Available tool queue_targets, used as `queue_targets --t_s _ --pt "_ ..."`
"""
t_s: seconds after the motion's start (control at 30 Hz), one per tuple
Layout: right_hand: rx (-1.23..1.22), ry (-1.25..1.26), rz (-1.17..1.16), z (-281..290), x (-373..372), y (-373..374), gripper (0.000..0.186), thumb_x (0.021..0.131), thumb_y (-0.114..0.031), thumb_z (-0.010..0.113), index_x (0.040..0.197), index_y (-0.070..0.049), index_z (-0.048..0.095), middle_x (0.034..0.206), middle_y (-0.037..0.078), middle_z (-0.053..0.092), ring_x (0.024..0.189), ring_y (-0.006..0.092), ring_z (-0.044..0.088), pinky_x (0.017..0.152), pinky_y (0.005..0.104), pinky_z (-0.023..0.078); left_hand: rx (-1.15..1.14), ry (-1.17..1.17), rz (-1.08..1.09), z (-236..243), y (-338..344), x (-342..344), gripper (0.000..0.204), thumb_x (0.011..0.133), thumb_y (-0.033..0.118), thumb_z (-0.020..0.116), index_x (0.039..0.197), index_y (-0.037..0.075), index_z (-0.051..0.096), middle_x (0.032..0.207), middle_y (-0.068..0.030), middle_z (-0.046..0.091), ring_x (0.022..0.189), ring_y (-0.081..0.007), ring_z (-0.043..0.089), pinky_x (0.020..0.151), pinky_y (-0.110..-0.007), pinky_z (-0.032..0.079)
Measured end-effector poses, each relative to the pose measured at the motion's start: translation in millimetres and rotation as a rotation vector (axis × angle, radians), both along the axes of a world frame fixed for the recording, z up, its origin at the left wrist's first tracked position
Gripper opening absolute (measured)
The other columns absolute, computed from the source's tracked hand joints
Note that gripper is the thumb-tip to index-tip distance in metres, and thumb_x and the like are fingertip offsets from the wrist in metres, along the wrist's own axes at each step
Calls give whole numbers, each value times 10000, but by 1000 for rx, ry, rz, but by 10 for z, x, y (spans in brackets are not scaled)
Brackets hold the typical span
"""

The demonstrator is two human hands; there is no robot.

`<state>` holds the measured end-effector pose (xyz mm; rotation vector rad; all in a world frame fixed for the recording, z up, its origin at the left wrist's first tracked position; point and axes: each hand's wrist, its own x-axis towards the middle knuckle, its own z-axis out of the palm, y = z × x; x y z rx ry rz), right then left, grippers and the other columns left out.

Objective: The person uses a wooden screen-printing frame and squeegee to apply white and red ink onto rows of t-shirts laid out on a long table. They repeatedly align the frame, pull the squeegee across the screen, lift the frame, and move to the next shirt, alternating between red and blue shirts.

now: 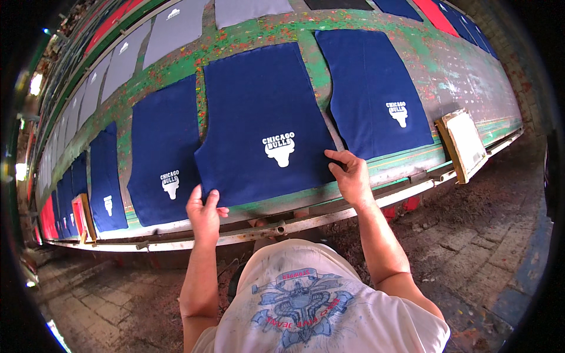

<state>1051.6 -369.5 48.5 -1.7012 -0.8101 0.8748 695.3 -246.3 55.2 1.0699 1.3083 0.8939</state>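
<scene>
A navy cut fabric panel [247, 94] lies on the long printing table in front of me, with a white bull's-head print and lettering near its lower edge. My left hand [204, 213] pinches its near left corner between thumb and fingers. At the near right edge, my right hand [352, 176] grips the same panel, thumb and forefinger together. Beside it on the left rests a second navy panel [162, 129], and a third navy panel [376, 82] is on the right. Both carry the same white print.
A framed printing screen [465, 141] leans on the table's near edge at right; a smaller wooden frame [84, 217] stands at far left. Grey panels [173, 35] line the far side of the paint-spattered green table [259, 32]. A white pipe rail [318, 223] runs along the front.
</scene>
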Motion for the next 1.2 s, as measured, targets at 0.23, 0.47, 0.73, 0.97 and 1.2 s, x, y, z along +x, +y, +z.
queue_targets --t_s 0.23,0.47,0.73,0.97,1.2 --pt "-172 -327 121 -92 91 -68 404 950 13 775 1350 -34 808 1262 229 777 1181 381 773 1033 423 600 -3 160 -96 -296 -80 -43 310 1118 71 682 1412 -28 678 1048 -78 780 587 -125 694 505 -261 573" --pt "-140 -425 167 2 133 -104 404 956 16 775 1358 -18 800 1088 145 731 850 227 693 814 364 568 -4 192 -95 -241 -134 -54 323 1118 69 668 1423 -38 660 1028 -75 773 583 -125 690 498 -262 566" --pt "-140 -501 58 36 304 -322 346 916 4 810 1261 -22 818 1138 184 784 1011 322 787 883 430 630 60 412 -119 -359 -125 -22 637 1058 10 722 1647 -39 485 964 -118 794 583 -129 673 537 -312 570" --pt "119 -955 -1072 61 2053 -1686 345 1081 -110 754 1426 -102 745 1438 150 672 1191 220 715 962 375 638 172 469 -164 -396 -148 -122 710 1036 2 734 1683 -18 443 799 -88 737 563 -149 659 541 -342 570" --pt "206 166 -1444 -374 3001 -2671 775 1070 -511 773 1642 -55 515 1556 242 588 1312 408 651 1138 572 535 376 941 -259 -304 -146 -135 842 956 113 840 1699 28 452 650 -94 613 599 -272 650 691 -430 548"
